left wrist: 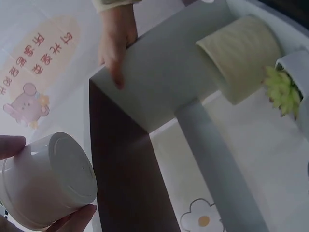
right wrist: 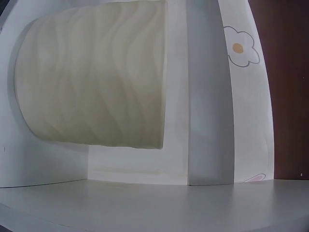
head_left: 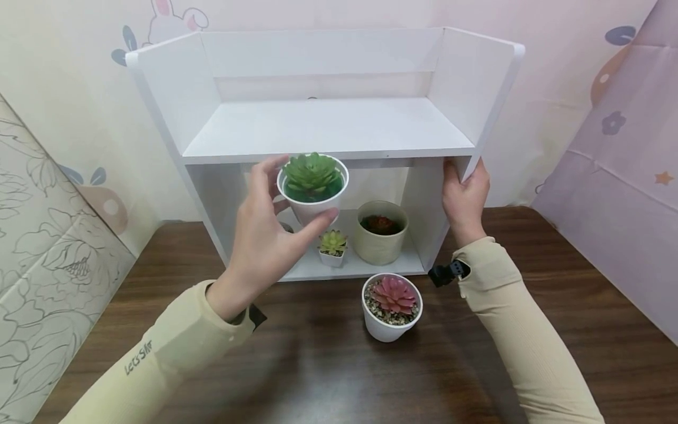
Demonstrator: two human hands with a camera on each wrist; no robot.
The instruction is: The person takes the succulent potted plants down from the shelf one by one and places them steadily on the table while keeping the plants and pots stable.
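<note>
So the left hand point(head_left: 265, 235) has its grip curled round a white pot with a green succulent point(head_left: 312, 185), held up at the front edge of the white shelf unit point(head_left: 328, 126). Right hand point(head_left: 465, 197) clasps the unit's side panel at 3 o'clock. Looks like mid-carry; setting it down needs a level pot. Pink succulent pot point(head_left: 392, 306) sits on the dark wood counter point(head_left: 556, 330) at 6 o'clock; cartoon wallpaper point(head_left: 79, 76) behind.

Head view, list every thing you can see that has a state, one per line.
left hand: grips green succulent pot, lifted
right hand: grips white shelf unit side panel
pink succulent pot: upright on table
beige pot: upright, lower shelf
small square pot: upright, lower shelf
</note>
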